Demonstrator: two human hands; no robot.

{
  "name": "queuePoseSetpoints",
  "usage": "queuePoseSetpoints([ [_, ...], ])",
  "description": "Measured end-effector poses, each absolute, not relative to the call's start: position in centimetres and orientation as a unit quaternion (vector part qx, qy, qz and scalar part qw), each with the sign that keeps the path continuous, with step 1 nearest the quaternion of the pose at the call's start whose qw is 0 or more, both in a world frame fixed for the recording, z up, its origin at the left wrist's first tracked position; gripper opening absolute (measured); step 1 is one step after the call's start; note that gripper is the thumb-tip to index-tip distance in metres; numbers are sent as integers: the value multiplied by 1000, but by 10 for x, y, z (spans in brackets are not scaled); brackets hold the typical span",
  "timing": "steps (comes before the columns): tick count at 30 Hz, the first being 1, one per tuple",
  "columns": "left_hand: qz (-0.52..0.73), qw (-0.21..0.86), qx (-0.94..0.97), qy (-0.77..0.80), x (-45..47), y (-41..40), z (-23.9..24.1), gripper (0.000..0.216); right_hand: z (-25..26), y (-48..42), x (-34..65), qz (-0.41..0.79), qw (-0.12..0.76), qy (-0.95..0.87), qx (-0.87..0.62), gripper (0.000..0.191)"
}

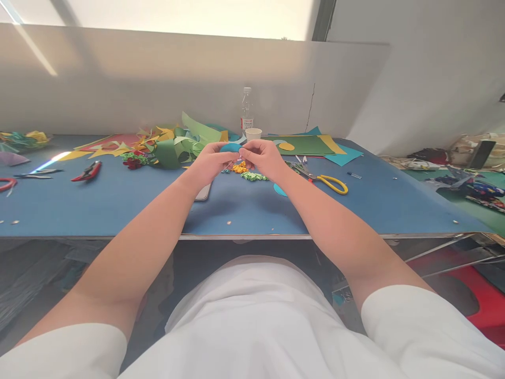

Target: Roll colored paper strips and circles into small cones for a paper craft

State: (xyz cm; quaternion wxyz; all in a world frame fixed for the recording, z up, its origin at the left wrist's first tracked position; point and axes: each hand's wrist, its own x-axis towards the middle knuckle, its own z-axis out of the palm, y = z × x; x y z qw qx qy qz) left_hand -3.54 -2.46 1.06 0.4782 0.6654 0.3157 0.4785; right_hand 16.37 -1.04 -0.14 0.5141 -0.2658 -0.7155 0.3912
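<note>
Both hands meet above the middle of the blue table [118, 200]. My left hand [210, 162] and my right hand [263, 157] pinch a small teal paper piece [230, 148] between their fingertips, fingers closed on it. Just below the hands lie small rolled paper flowers, an orange one [239, 168] and a green one [252, 176]. A grey flat object [204, 192] lies partly hidden under my left wrist. A teal paper scrap [279, 190] shows beside my right forearm.
Yellow-handled scissors [329, 182] lie to the right. Red pliers [87, 171] and other tools sit at left. Green, yellow and red paper scraps [173, 145] pile at the back, with green sheets [303, 145], a plastic bottle [246, 111] and a paper cup [253, 133].
</note>
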Motion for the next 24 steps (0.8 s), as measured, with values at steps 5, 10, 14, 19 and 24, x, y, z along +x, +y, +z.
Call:
queuePoseSetpoints([
  [5,479,508,649,303,-36,-24,11,23,-3,-9,164,420,512,-702,-263,37],
  [10,477,514,644,305,-38,-19,8,27,-4,-8,163,432,515,-691,-265,31],
  [14,460,530,644,305,-39,-17,6,23,-5,-7,162,428,512,-695,-268,27],
  [19,462,528,645,302,-38,-18,6,17,-3,-11,160,425,528,-678,-284,20],
  [24,469,516,647,310,-40,-15,3,16,-2,-17,159,414,526,-679,-301,21],
])
